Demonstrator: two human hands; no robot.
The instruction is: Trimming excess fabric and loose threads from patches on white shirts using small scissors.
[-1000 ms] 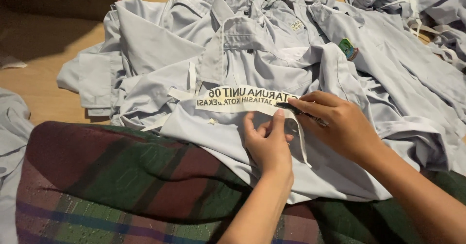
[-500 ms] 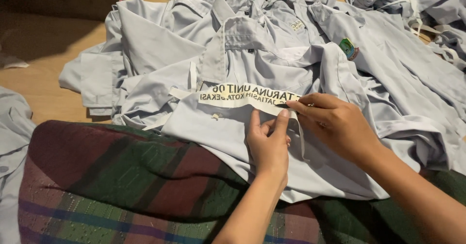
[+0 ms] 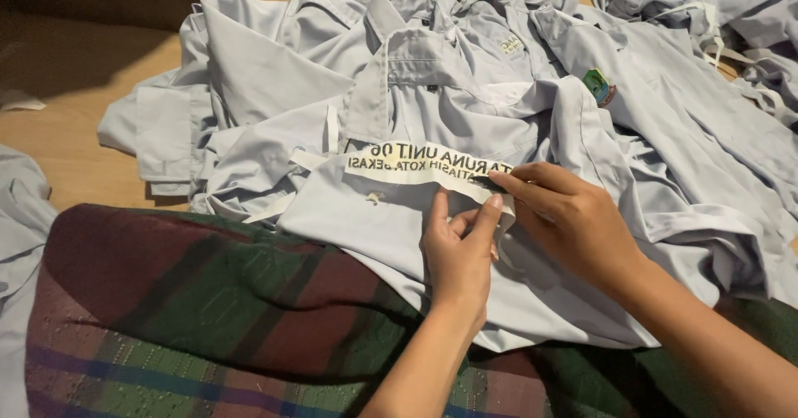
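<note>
Fingertips of both hands pinch a cream printed strip (image 3: 424,164) on the grey shirt (image 3: 399,218). Left hand (image 3: 460,252) grips just below the strip's end, right hand (image 3: 573,223) beside it.

both hands meet fingertip to fingertip, left hand (image 3: 459,256) palm-down, right hand (image 3: 573,218) pinching.

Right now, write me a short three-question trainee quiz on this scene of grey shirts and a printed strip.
1. True or false: the right hand pinches one end of the white printed fabric strip.
2. What lies under the left hand? A. a pale grey shirt B. a bare wooden floor C. a cardboard box
3. Fill in: the dark red and green plaid cloth lies ____ the camera than the pile of grey shirts.

Key: 1 true; 2 A, the pale grey shirt; 3 nearer.
</note>
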